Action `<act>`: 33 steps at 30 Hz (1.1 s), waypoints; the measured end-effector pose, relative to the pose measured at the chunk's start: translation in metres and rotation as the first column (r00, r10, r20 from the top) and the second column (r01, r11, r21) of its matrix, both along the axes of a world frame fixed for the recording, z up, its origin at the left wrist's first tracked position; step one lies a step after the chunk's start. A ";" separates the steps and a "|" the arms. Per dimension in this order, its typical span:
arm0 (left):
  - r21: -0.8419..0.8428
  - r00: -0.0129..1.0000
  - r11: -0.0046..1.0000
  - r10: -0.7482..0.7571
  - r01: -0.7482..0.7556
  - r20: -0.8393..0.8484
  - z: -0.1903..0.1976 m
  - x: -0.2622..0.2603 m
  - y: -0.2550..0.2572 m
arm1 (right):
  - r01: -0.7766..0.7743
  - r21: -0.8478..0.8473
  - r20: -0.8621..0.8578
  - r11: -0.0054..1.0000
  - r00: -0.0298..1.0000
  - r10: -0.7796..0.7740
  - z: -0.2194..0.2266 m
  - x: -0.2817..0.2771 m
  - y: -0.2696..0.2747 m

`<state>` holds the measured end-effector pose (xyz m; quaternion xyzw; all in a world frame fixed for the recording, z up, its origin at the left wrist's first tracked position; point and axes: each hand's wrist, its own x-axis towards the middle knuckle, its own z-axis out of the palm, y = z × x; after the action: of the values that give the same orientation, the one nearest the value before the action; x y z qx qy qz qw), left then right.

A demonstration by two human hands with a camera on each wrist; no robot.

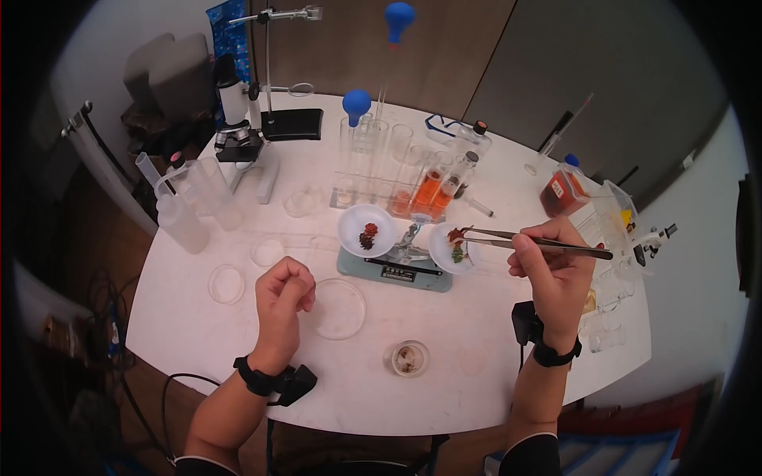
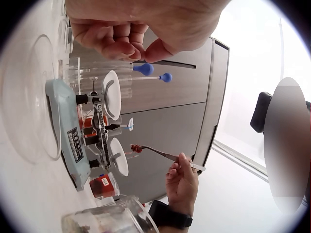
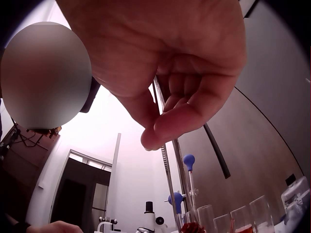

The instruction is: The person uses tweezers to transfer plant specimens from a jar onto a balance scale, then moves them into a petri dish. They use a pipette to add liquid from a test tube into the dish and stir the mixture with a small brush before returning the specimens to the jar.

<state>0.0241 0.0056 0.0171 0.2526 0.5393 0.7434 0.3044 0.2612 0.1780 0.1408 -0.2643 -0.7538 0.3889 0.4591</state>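
Observation:
My right hand [image 1: 552,274] pinches metal tweezers [image 1: 540,242] between thumb and fingers. A dark red piece [image 2: 136,148] is at the tweezers' tips, raised off the right pan in the left wrist view. The balance [image 1: 397,272] carries two white pans: the left pan [image 1: 381,222] bears red and dark bits, and the right pan [image 1: 441,258] bears green and reddish bits. To the left of the balance my left hand [image 1: 284,305] hovers near a large clear dish [image 1: 340,333], fingers curled in with nothing in them. A small glass jar [image 1: 407,359] with pale brown contents stands in front.
Behind the balance stands a rack of test tubes [image 1: 389,194], some holding orange liquid. A microscope [image 1: 238,127] and plastic bottles [image 1: 182,222] are at the left. A red-filled container [image 1: 563,190] and glassware [image 1: 608,337] stand at the right.

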 end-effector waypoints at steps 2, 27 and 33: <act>0.004 1.000 1.000 0.001 -0.001 -0.001 -0.001 -0.001 -0.001 | -0.024 -0.006 0.054 1.000 0.998 0.024 -0.003 -0.003 0.001; 0.046 1.000 0.999 -0.013 0.012 0.022 -0.004 -0.003 0.000 | -0.028 -0.001 0.083 1.000 0.996 0.028 -0.005 -0.004 0.002; 0.045 1.000 0.999 -0.015 0.014 0.012 -0.005 -0.003 0.000 | -0.031 0.010 0.116 0.999 0.993 0.030 -0.004 -0.001 0.004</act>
<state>0.0209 0.0053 0.0125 0.2586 0.5189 0.7546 0.3075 0.2599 0.1821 0.1370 -0.2721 -0.7853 0.3755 0.4102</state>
